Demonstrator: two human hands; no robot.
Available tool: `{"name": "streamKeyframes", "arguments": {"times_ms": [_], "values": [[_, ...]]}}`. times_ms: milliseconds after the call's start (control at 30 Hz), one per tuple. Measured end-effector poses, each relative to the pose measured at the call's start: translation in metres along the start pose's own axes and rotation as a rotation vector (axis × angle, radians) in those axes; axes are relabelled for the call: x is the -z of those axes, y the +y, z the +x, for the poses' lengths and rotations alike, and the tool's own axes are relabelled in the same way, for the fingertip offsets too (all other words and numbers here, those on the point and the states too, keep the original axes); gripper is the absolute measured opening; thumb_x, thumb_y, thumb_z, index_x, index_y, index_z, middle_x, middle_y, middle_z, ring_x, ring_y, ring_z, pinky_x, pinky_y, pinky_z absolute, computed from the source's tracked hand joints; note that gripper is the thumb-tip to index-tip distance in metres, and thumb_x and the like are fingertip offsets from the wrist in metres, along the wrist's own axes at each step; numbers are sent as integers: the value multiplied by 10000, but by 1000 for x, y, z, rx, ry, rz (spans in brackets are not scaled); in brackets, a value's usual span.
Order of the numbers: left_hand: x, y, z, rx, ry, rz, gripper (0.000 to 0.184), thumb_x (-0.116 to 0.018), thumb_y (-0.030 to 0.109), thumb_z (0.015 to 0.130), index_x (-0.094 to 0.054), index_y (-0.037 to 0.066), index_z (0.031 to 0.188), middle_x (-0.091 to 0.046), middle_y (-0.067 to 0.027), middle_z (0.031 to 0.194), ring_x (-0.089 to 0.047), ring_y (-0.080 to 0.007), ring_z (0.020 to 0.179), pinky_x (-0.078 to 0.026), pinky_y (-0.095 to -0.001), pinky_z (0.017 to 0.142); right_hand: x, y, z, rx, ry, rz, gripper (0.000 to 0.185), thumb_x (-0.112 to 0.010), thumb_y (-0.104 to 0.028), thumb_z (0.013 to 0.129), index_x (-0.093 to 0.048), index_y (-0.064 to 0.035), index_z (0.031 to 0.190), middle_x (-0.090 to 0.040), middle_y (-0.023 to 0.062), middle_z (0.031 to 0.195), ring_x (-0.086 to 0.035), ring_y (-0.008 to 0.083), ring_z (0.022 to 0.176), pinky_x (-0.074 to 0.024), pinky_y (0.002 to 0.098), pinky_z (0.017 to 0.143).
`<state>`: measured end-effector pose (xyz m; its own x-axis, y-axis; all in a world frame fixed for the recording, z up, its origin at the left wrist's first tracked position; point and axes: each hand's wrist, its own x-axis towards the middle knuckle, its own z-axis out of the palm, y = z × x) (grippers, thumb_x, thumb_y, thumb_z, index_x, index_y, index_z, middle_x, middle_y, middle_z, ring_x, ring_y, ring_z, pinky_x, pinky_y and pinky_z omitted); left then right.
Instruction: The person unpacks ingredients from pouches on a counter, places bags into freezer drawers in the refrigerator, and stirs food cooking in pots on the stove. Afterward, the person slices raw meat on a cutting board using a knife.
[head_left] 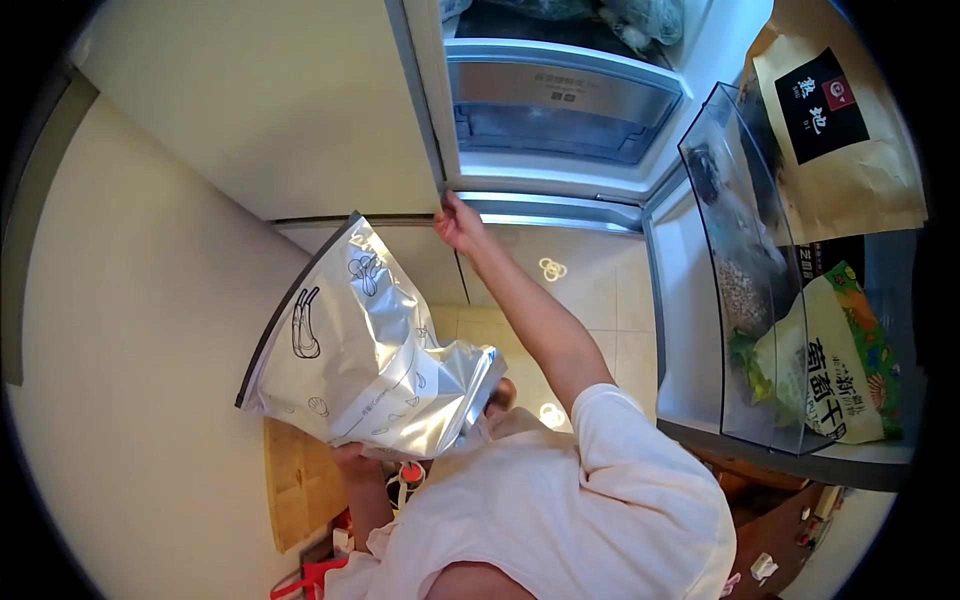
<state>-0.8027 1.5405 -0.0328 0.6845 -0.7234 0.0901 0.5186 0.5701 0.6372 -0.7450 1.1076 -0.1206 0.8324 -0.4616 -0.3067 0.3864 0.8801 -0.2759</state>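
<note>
A large silver foil bag (345,350) with a dark strip along one edge and line drawings of vegetables hangs at the left of my body. My left hand (350,455) grips it from below, its fingers partly hidden by the foil. My right arm stretches forward to the refrigerator. There my right hand (458,224) is closed with curled fingers at the top edge of a lower refrigerator door (420,255), beside the metal strip under the open compartment. The fingertips are hard to make out.
The right refrigerator door stands open, its clear shelf bin (715,290) packed with food bags. A brown paper pouch (850,190) and a green-white package (850,370) sit there. Inside is a closed drawer (560,105). The left door (270,100) is shut. A wooden board (295,490) stands below left.
</note>
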Motion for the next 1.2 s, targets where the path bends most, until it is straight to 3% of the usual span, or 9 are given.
{"name": "streamKeyframes", "arguments": {"times_ms": [133, 233, 267, 333, 433, 900, 1000, 1067, 1200], "values": [[11, -5, -1, 51, 24, 4, 634, -671, 79, 578, -509, -8, 1184, -608, -148, 1074, -623, -303, 937, -542, -411, 807, 3, 22, -8, 99, -110, -10, 192, -535, -297, 929, -531, -108, 894, -612, 33, 758, -533, 131, 531, -455, 227, 478], [11, -17, 5, 78, 41, -14, 637, -669, 79, 583, -502, -6, 1192, -604, -146, 1080, -618, -300, 944, -537, -408, 815, 5, 52, -21, 117, 35, -44, 164, -571, -298, 913, -474, -171, 877, -495, -31, 697, -422, 96, 483, -346, 241, 424], [10, -20, 7, 93, 41, -18, 638, -668, 79, 585, -499, -5, 1195, -602, -146, 1082, -617, -299, 946, -536, -407, 818, -6, 52, -54, 120, 55, -173, 148, -562, -293, 919, -484, -168, 902, -480, -31, 689, -441, 103, 499, -363, 237, 442], [9, -24, 12, 119, 46, -18, 640, -667, 79, 589, -494, -3, 1200, -599, -144, 1087, -614, -297, 951, -532, -405, 823, -4, 77, -81, 150, -31, 22, 144, -549, -286, 926, -504, -150, 919, -500, -20, 726, -470, 107, 540, -395, 230, 472], [11, -26, 17, 160, 50, 2, 644, -665, 79, 595, -487, -1, 1208, -594, -143, 1093, -609, -294, 958, -528, -402, 830, 14, 112, -129, 80, 8, -20, 144, -551, -280, 924, -508, -142, 931, -510, -15, 745, -482, 108, 561, -401, 232, 481], [5, -30, 46, 179, 66, 55, 660, -657, 78, 622, -452, 11, 1246, -571, -135, 1122, -586, -279, 990, -506, -387, 866, 23, 143, -167, -9, 39, -323, 165, -561, -253, 914, -529, -109, 989, -557, 9, 831, -541, 113, 657, -429, 242, 525], [3, -24, 53, 170, 67, 93, 664, -655, 78, 627, -444, 13, 1254, -566, -133, 1128, -581, -276, 997, -502, -384, 874, 14, 116, -173, 62, 43, -529, 173, -563, -247, 912, -533, -101, 1001, -567, 14, 849, -554, 114, 677, -435, 244, 534], [0, -20, 63, 167, 66, 130, 666, -653, 78, 631, -439, 15, 1259, -563, -132, 1133, -578, -274, 1002, -499, -382, 879, -4, 63, -169, 266, 83, -695, 179, -564, -243, 911, -536, -97, 1009, -573, 17, 862, -562, 115, 691, -439, 246, 540], [-21, -12, 95, 168, 72, 296, 671, -651, 78, 639, -429, 18, 1270, -556, -130, 1141, -571, -270, 1011, -493, -378, 889, -47, -95, -132, 740, 172, -544, 191, -567, -235, 908, -542, -87, 1026, -586, 24, 886, -579, 117, 718, -447, 249, 553]]}}
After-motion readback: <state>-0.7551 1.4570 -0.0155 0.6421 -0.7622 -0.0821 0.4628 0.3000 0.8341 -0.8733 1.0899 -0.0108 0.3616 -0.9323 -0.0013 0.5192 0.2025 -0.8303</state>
